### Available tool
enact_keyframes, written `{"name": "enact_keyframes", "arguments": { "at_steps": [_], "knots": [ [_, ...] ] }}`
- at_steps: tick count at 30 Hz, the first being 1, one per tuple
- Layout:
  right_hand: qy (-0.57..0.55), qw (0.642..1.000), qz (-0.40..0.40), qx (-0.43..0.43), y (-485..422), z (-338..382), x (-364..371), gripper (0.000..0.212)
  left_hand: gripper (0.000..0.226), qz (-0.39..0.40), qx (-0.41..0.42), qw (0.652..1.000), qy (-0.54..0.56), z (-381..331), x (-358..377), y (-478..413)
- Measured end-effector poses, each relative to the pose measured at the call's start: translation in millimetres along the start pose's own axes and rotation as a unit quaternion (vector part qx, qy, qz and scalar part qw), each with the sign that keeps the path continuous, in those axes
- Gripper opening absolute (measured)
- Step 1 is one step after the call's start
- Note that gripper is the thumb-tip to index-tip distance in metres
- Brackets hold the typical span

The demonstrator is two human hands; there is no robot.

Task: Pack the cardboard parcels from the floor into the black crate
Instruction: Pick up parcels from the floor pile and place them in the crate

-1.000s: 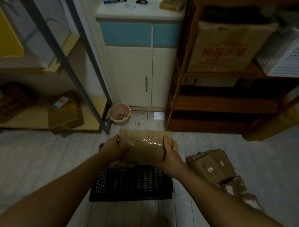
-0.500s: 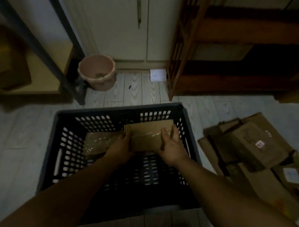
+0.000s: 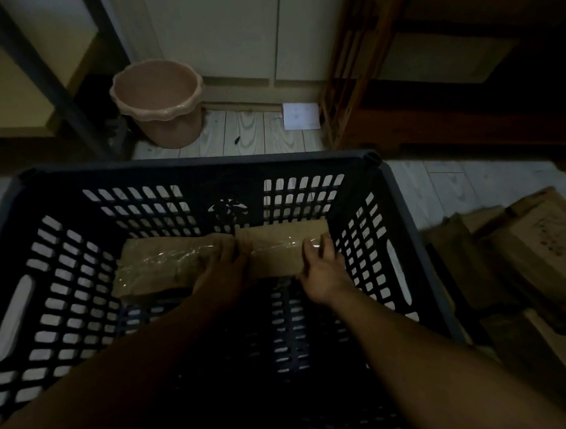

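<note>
Head view, dim light. Black slotted plastic crate (image 3: 193,166) sits on pale plank floor (image 3: 246,131) and fills the lower frame. Both forearms reach down into it.

Small brown cardboard parcel (image 3: 278,248), clear tape across its top, sits low against the crate's far wall, toward the far right corner. Left hand (image 3: 222,270) is curled over the parcel's left end. Right hand (image 3: 323,269) grips its right end, thumb on the top face, fingers down the side. Cannot tell whether the parcel touches the crate bottom.

Second taped cardboard parcel (image 3: 156,267) lies flat on the crate bottom just left of the first, its near corner under the left hand.

Heap of brown cardboard parcels (image 3: 529,257) lies on the floor right of the crate, outside it. Pink plastic bucket (image 3: 159,111) stands beyond the crate's far left. White paper sheet (image 3: 300,116) lies beside dark wooden shelf unit (image 3: 349,87).
</note>
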State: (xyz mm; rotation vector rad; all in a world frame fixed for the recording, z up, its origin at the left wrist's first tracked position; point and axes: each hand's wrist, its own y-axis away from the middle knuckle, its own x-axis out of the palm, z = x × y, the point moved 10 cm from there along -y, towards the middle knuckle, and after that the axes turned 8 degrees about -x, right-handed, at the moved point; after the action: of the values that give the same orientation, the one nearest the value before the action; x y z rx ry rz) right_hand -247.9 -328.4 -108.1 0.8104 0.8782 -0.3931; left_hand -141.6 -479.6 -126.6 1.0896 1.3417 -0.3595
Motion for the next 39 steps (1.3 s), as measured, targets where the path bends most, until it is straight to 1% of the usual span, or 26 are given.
{"name": "enact_keyframes", "arguments": {
  "at_steps": [3,5,7,9,11,13,16,18,22,24,26,29,32,33,35,39],
  "knots": [
    [0.029,0.999,0.019,0.003,-7.2,-5.7,8.0,0.077,0.073,0.029,-0.012,0.999,0.009,3.9,9.2,-7.3],
    [0.022,0.998,0.044,0.025,-6.3,-6.2,8.5,0.082,0.076,0.047,-0.014,0.999,0.019,5.9,8.0,-5.9],
    [0.007,0.997,0.059,0.044,3.3,-0.6,-1.3,0.086,0.081,0.064,-0.037,0.996,0.056,11.9,-6.3,3.0],
    [-0.001,0.996,0.068,0.050,23.9,12.9,-20.2,0.083,0.083,0.089,-0.060,0.992,0.065,16.4,-30.1,24.0],
    [-0.002,0.996,0.078,0.044,55.0,32.2,-46.6,0.077,0.083,0.102,-0.073,0.990,0.066,15.8,-68.8,56.2],
    [-0.011,0.995,0.090,0.033,93.0,55.9,-79.7,0.071,0.077,0.095,-0.074,0.989,0.080,10.9,-123.6,93.2],
    [-0.026,0.995,0.099,0.017,157.3,96.0,-147.7,0.068,0.058,0.107,-0.019,0.994,0.013,-11.4,-208.1,153.3],
    [-0.038,0.995,0.095,0.002,200.5,124.1,-201.1,0.067,0.055,0.121,-0.013,0.992,0.015,-24.1,-265.7,195.7],
    [-0.085,0.993,0.075,-0.022,281.9,171.4,-309.3,0.067,0.062,0.102,-0.046,0.987,0.114,-45.0,-384.5,284.5],
    [-0.083,0.994,0.066,-0.028,315.3,186.6,-356.2,0.067,0.066,0.098,-0.086,0.982,0.140,-47.0,-429.8,323.7],
    [-0.073,0.995,0.064,-0.027,346.8,194.8,-393.4,0.068,0.066,0.103,-0.102,0.979,0.144,-51.4,-463.7,357.1],
    [-0.073,0.996,0.035,-0.022,387.0,197.5,-440.3,0.072,0.060,0.074,-0.074,0.987,0.125,-68.5,-510.9,394.5],
    [-0.078,0.997,-0.014,0.003,429.2,189.0,-478.1,0.075,0.072,0.030,-0.112,0.983,0.142,-77.2,-550.8,425.5],
    [-0.081,0.996,-0.035,0.012,446.4,184.2,-488.4,0.075,0.077,0.022,-0.107,0.984,0.142,-83.8,-559.9,435.0],
    [-0.081,0.993,-0.079,0.032,486.7,172.1,-506.1,0.075,0.082,0.015,-0.065,0.988,0.143,-107.2,-577.9,452.9],
    [-0.080,0.986,-0.131,0.064,570.8,141.6,-529.7,0.077,0.082,0.002,0.027,0.993,0.115,-168.1,-605.8,498.3]
  ]
}}
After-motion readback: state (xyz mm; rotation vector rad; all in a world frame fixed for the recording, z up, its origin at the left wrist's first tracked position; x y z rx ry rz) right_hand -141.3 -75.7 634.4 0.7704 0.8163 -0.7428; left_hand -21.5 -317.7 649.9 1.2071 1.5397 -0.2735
